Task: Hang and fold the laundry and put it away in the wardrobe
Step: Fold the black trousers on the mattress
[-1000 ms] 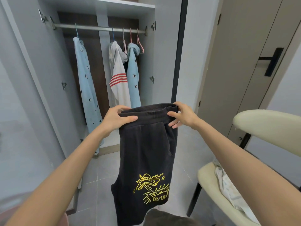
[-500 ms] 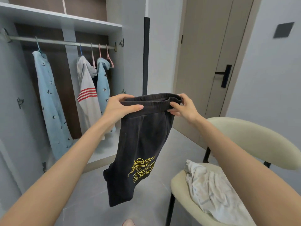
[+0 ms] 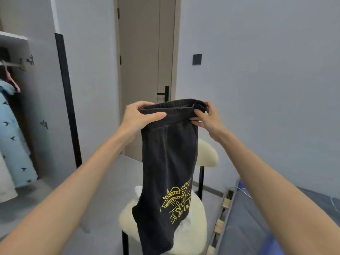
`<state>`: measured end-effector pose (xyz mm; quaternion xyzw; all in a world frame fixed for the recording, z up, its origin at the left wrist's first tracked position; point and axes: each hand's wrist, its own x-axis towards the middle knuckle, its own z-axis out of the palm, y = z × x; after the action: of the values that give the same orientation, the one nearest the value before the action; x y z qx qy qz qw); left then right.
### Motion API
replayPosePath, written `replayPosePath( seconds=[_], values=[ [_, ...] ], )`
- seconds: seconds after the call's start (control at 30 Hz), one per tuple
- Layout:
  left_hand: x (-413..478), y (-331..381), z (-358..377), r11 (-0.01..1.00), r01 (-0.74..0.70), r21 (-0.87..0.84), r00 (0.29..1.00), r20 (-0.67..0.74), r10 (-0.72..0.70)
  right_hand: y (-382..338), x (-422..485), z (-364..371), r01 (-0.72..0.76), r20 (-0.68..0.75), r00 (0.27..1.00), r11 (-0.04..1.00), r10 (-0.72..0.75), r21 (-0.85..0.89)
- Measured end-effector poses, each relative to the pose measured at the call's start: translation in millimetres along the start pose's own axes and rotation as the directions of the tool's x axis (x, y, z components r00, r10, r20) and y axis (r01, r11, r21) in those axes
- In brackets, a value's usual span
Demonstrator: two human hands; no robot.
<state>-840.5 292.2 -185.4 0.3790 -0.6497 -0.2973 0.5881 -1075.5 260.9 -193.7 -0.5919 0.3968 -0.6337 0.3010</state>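
Note:
Black shorts [image 3: 169,162] with a yellow print hang in front of me, folded lengthwise, held up by the waistband. My left hand [image 3: 137,115] grips the waistband's left end, thumb laid across the front. My right hand [image 3: 207,116] pinches the right end. The shorts dangle over a cream chair [image 3: 196,234], where a white garment [image 3: 138,190] peeks out behind them. The open wardrobe [image 3: 16,52] is at the far left, with a light blue patterned garment [image 3: 16,144] hanging from its rail.
A closed beige door [image 3: 139,70] with a black handle stands straight ahead. A bed with a grey-blue mattress [image 3: 253,223] lies at the lower right, beside the chair. Grey floor stretches between wardrobe and chair.
My view has swung right, away from the wardrobe toward the chair and door. Both hands kept their grip on the waistband, and the shorts now hang over the chair seat.

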Motion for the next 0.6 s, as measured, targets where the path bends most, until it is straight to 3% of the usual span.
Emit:
replayPosePath(
  seconds=[0.23, 0.6],
  values=[
    [-14.9, 1.0, 92.3, 0.993, 0.047, -0.105, 0.99, 0.134, -0.033, 1.2, -35.0, -92.6, -0.046, -0.15, 0.988, 0.999, 0.045, -0.008],
    [-10.3, 3.4, 121.9, 0.976, 0.082, -0.2, 0.99, 0.132, -0.056, 13.5, -26.2, -106.1, -0.022, -0.261, 0.964, 0.996, 0.045, 0.088]
  ],
)
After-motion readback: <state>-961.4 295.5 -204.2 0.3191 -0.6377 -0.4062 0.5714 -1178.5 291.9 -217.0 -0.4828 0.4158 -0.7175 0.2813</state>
